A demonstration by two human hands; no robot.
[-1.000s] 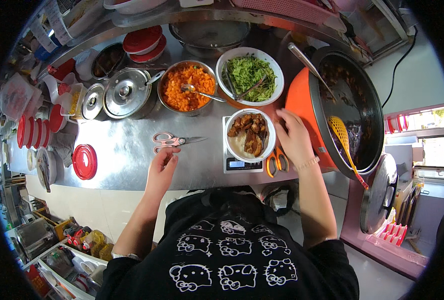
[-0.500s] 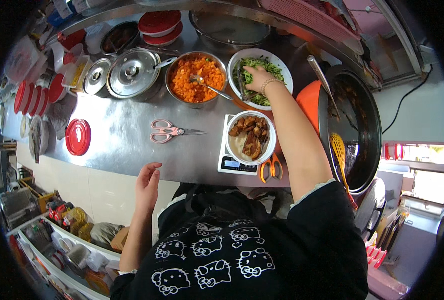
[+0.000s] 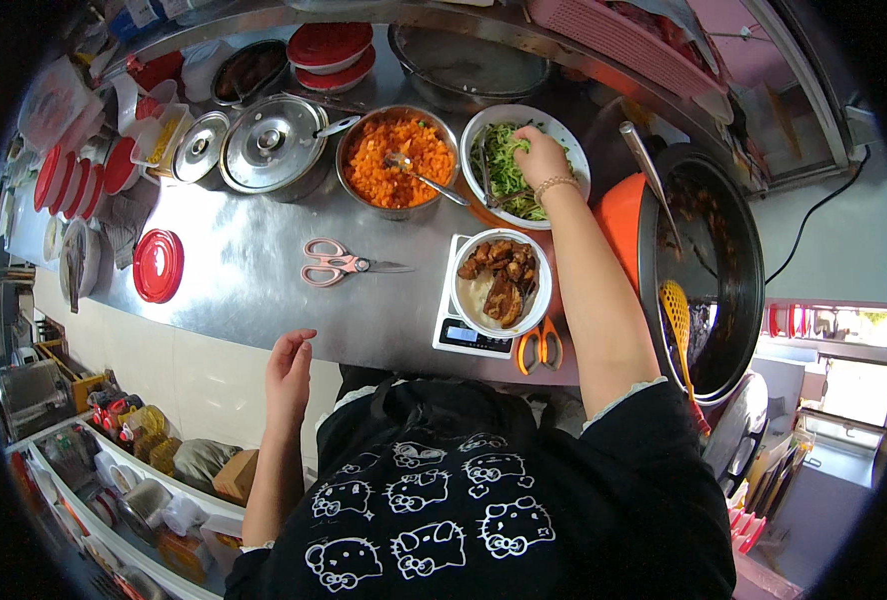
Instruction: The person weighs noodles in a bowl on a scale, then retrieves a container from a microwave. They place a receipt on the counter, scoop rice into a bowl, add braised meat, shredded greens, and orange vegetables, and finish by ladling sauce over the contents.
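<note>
My right hand (image 3: 542,160) is over the white bowl (image 3: 583,150) of shredded green vegetables (image 3: 507,182), its fingers bunched around a pinch of the shreds. Tongs (image 3: 483,168) lean inside that bowl, left of the hand. Just nearer to me, a white kitchen scale (image 3: 450,325) bears a round white tub (image 3: 541,306) with rice and browned meat pieces (image 3: 505,272) in it. My left hand (image 3: 289,368) hangs by the table's front edge, holding nothing, thumb and fingers loosely apart. Pink-handled scissors (image 3: 349,264) lie on the metal table beyond it.
A metal bowl of diced carrots (image 3: 389,150) with a spoon (image 3: 442,189) stands left of the greens. Further left are lidded pots (image 3: 274,143) and a red lid (image 3: 158,266). Orange-handled scissors (image 3: 541,349) lie beside the scale. A large dark pot (image 3: 739,250) with a ladle stands right.
My right hand has gone from spread fingers on the greens to a closed pinch, rising slightly and moving right. My left hand has hardly moved. The view has shifted a little.
</note>
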